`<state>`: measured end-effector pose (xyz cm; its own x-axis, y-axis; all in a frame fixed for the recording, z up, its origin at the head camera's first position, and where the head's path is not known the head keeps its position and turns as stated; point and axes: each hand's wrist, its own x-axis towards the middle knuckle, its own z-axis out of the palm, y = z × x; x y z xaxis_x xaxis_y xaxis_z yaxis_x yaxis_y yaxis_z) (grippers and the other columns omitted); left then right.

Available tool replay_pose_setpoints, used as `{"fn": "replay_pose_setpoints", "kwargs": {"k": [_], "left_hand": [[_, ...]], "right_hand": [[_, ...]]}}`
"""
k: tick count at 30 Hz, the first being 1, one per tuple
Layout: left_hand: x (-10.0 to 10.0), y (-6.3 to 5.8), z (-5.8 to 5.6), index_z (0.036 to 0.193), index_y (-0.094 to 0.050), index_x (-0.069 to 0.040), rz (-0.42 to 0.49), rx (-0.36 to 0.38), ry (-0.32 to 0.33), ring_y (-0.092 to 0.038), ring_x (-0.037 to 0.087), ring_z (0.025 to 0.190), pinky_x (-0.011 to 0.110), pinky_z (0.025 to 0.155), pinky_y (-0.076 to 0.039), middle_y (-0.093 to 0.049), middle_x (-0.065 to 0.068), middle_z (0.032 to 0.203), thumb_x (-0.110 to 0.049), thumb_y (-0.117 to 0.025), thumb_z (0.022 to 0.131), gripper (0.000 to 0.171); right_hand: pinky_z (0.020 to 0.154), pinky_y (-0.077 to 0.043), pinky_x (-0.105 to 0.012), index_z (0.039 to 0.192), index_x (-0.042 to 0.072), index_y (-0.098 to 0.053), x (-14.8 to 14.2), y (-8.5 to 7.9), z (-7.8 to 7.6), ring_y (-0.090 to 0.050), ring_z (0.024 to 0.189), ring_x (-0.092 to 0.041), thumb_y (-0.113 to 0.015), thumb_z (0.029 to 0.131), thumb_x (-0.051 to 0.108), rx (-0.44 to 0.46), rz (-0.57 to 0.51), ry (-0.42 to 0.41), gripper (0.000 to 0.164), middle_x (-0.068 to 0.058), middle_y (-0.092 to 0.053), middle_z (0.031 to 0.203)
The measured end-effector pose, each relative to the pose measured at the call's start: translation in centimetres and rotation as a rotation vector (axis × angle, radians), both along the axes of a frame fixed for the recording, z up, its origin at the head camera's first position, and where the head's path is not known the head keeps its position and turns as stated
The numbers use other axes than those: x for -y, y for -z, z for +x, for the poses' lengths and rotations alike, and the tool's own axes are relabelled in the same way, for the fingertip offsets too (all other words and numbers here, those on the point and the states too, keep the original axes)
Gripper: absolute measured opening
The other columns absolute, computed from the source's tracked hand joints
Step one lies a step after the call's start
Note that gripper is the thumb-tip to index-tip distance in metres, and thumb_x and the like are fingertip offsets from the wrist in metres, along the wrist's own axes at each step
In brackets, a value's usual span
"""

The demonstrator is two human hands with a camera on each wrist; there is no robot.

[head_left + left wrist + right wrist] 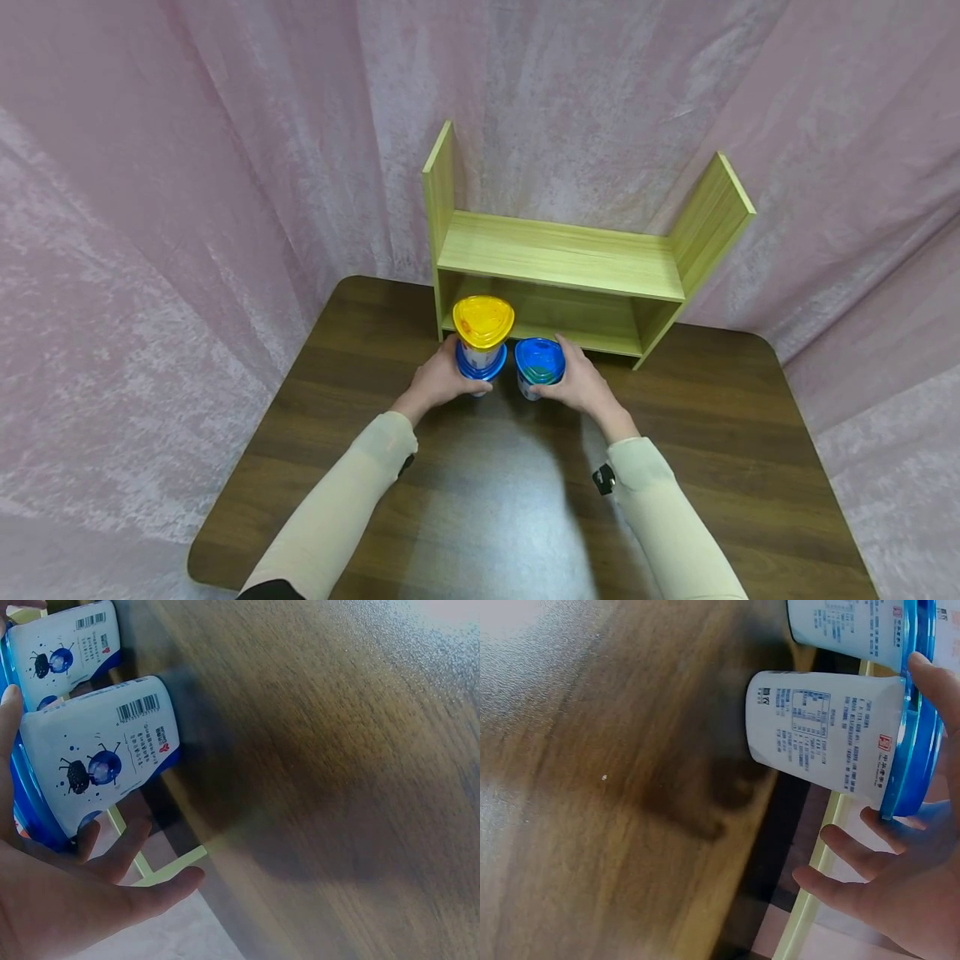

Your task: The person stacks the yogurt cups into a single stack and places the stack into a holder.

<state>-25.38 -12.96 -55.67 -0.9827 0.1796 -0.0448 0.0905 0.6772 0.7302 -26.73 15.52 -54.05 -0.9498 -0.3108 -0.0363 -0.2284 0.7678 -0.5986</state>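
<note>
My left hand [441,377] grips a white printed cup with a blue lid [101,757], thumb on the near side and fingers around the left. On top of that cup stands a second one with a bright yellow lid [483,322]. To their right, my right hand [587,385] holds another blue-lidded cup [817,727] near its lid, between the thumb and fingers. The remaining fingers of that hand spread out beside the cup in the right wrist view. Blueberry-like drawings and a barcode show on the left cup. A narrow gap separates the two blue lids in the head view.
A pale wooden shelf [562,254] with two raised side panels stands at the back of the dark wooden table [720,433], just behind the cups. Pink curtains [555,100] hang behind and on both sides of the table.
</note>
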Motion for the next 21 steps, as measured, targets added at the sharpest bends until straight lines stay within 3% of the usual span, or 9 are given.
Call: {"fn": "replay_pose_setpoints", "kwargs": {"k": [13,21], "left_hand": [[-0.16,0.39,-0.08,0.153,-0.027,-0.016,-0.001,0.007,-0.019,-0.054,0.027,0.128,0.055,0.107,-0.043,-0.05,0.009,0.145,-0.054,-0.089,0.071,0.11],[-0.25,0.28,0.0,0.153,-0.026,-0.016,0.026,0.008,-0.028,-0.053,0.029,0.128,0.057,0.107,-0.042,-0.049,0.01,0.145,-0.045,-0.091,0.073,0.106]], "right_hand": [[0.105,-0.042,-0.059,0.155,0.002,-0.031,-0.18,0.58,0.36,-0.05,0.129,-0.042,-0.089,0.074,0.04,-0.011,-0.066,0.037,0.106,-0.024,-0.042,0.151],[0.103,-0.045,-0.056,0.151,0.001,-0.036,-0.1,0.75,0.09,-0.053,0.124,-0.04,-0.09,0.072,0.04,-0.028,-0.057,0.052,0.103,-0.022,-0.049,0.145]]}}
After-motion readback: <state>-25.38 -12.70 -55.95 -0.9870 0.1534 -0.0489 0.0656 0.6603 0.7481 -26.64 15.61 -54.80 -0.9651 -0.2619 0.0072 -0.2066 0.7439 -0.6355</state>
